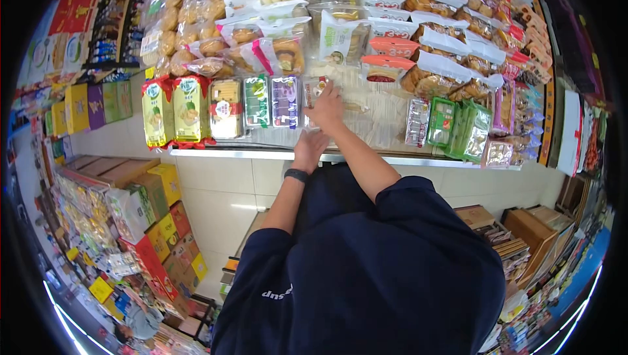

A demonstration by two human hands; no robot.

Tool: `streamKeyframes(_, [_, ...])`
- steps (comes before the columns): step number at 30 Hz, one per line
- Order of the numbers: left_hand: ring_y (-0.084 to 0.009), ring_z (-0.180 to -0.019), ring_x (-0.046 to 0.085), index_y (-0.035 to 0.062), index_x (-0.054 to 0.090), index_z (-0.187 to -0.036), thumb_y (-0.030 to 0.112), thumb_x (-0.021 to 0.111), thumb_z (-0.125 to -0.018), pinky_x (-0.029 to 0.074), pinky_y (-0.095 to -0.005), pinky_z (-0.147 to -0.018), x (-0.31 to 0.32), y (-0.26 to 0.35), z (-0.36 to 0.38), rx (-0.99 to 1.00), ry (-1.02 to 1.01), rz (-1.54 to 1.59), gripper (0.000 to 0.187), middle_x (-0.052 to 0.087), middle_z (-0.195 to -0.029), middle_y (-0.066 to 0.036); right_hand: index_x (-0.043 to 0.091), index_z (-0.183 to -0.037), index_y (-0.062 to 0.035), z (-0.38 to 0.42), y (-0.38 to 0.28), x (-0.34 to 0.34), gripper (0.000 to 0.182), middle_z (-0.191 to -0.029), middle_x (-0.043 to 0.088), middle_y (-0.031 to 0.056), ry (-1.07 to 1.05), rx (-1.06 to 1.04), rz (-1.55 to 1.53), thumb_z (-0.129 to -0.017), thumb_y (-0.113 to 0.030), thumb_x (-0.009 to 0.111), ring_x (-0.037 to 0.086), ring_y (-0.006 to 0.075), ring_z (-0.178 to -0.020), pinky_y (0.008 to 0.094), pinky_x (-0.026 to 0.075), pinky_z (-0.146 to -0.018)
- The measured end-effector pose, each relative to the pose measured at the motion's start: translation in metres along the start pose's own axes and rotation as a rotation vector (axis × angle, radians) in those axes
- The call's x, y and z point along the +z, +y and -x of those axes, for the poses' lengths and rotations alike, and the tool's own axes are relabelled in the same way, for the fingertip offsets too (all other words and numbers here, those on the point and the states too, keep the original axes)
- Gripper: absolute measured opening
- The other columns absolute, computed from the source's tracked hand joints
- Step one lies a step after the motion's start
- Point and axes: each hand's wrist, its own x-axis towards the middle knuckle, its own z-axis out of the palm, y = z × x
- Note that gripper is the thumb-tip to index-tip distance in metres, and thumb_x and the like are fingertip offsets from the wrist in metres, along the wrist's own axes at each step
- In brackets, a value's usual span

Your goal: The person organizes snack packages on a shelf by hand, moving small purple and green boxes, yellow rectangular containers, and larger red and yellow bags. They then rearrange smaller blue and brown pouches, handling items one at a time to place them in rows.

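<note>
A narrow clear pack with a brown and white label (316,85) lies at the end of the front row on the display shelf. My right hand (327,108) reaches over it, with fingers on its right side and thumb by its left edge. My left hand (310,144), below a dark wristband (296,175), is at the pack's near end by the shelf's front edge; its fingers are mostly hidden. Just left of the pack stand a purple-labelled pack (285,102) and a green-labelled pack (256,101).
A metal edge (248,154) runs along the shelf front. Bagged breads (432,61) fill the rows behind. Green packs (470,131) stand at the right, yellow-green bags (190,110) at the left. Stacked boxes (167,231) are on the lower left, wooden crates (533,231) on the lower right.
</note>
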Motion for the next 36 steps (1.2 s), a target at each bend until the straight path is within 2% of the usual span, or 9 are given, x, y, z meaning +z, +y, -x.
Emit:
streamKeyframes(5, [-0.036, -0.141, 0.04, -0.0103, 0.029, -0.148, 0.045, 0.028, -0.109, 0.031, -0.0457, -0.119, 0.0, 0.004, -0.005, -0.013, 0.014, -0.073, 0.068, 0.039, -0.152, -0.026, 0.015, -0.151, 0.0119, 0.003, 0.008, 0.018, 0.121, -0.138, 0.041, 0.03, 0.032, 0.002, -0.002, -0.071, -0.046, 0.084, 0.049, 0.0439, -0.126, 0.0471, 0.047, -0.101])
streamKeyframes(11, [-0.0346, -0.133, 0.048, -0.0073, 0.042, -0.141, 0.04, 0.035, -0.109, 0.039, -0.0446, -0.113, 0.017, 0.014, 0.007, -0.049, 0.06, -0.164, 0.058, 0.05, -0.141, -0.024, 0.028, -0.15, 0.0054, -0.001, 0.041, -0.007, 0.101, -0.133, 0.048, 0.0289, -0.038, -0.05, -0.063, -0.081, -0.054, 0.073, 0.059, 0.043, -0.114, 0.0495, 0.051, -0.095])
streamKeyframes(12, [-0.0361, -0.135, 0.047, -0.0043, 0.026, -0.149, 0.035, 0.041, -0.107, 0.04, -0.0465, -0.113, 0.003, 0.012, -0.004, -0.064, -0.017, -0.139, 0.059, 0.045, -0.145, -0.023, 0.039, -0.145, 0.0034, 0.005, 0.05, -0.024, 0.086, -0.131, 0.049, 0.0277, 0.015, -0.037, -0.035, -0.082, -0.045, 0.074, 0.058, 0.0424, -0.114, 0.05, 0.049, -0.097])
streamKeyframes(15, [-0.0369, -0.135, 0.046, -0.0053, 0.021, -0.151, 0.034, 0.042, -0.107, 0.039, -0.0464, -0.115, 0.0, 0.011, -0.01, -0.06, 0.009, -0.192, 0.062, 0.044, -0.146, -0.025, 0.043, -0.141, 0.0021, 0.012, 0.127, -0.06, 0.079, -0.131, 0.05, 0.0273, 0.403, -0.066, 0.05, -0.079, -0.034, 0.077, 0.055, 0.0415, -0.117, 0.0504, 0.046, -0.099])
streamKeyframes(16, [-0.0379, -0.133, 0.049, -0.007, 0.015, -0.151, 0.033, 0.043, -0.107, 0.041, -0.0465, -0.113, 0.003, 0.011, -0.01, -0.062, 0.02, -0.181, 0.066, 0.043, -0.145, -0.027, 0.042, -0.14, 0.0015, 0.02, 0.153, -0.079, 0.081, -0.132, 0.05, 0.0257, 0.446, 0.021, 0.073, -0.075, -0.032, 0.078, 0.053, 0.0403, -0.121, 0.0497, 0.044, -0.102])
streamKeyframes(20, [-0.0388, -0.126, 0.054, -0.0114, 0.014, -0.148, 0.031, 0.048, -0.105, 0.046, -0.0468, -0.109, -0.012, 0.007, -0.025, -0.02, -0.014, -0.165, 0.069, 0.047, -0.137, -0.029, 0.04, -0.141, -0.0011, 0.051, 0.212, -0.118, 0.087, -0.136, 0.047, 0.0225, 0.47, 0.404, 0.228, -0.069, -0.028, 0.082, 0.049, 0.0387, -0.125, 0.0496, 0.044, -0.103])
streamKeyframes(24, [-0.0365, -0.124, 0.054, -0.0015, 0.041, -0.132, 0.033, 0.045, -0.106, 0.044, -0.0469, -0.109, -0.002, 0.009, -0.026, -0.06, 0.136, -0.083, 0.043, 0.052, -0.131, -0.024, 0.037, -0.142, -0.0016, 0.055, 0.221, -0.109, 0.092, -0.134, 0.045, 0.0231, 0.428, 0.399, 0.294, -0.067, -0.027, 0.083, 0.049, 0.0412, -0.121, 0.0507, 0.044, -0.101])
streamKeyframes(33, [-0.035, -0.124, 0.055, -0.0006, 0.044, -0.131, 0.034, 0.048, -0.105, 0.045, -0.0461, -0.107, 0.005, 0.005, -0.009, -0.012, 0.121, -0.179, 0.044, 0.054, -0.128, -0.023, 0.034, -0.141, 0.0026, 0.044, 0.222, -0.119, 0.098, -0.124, 0.046, 0.025, 0.379, 0.442, 0.178, -0.064, -0.03, 0.086, 0.049, 0.0439, -0.115, 0.0543, 0.044, -0.098])
streamKeyframes(36, [-0.037, -0.126, 0.054, -0.0018, 0.032, -0.145, 0.033, 0.051, -0.104, 0.046, -0.0463, -0.107, 0.008, 0.006, -0.005, -0.037, 0.158, -0.156, 0.057, 0.046, -0.14, -0.027, 0.033, -0.142, 0.0036, 0.041, 0.224, -0.11, 0.101, -0.127, 0.044, 0.0261, 0.32, 0.421, 0.169, -0.064, -0.032, 0.086, 0.05, 0.046, -0.115, 0.0529, 0.047, -0.097])
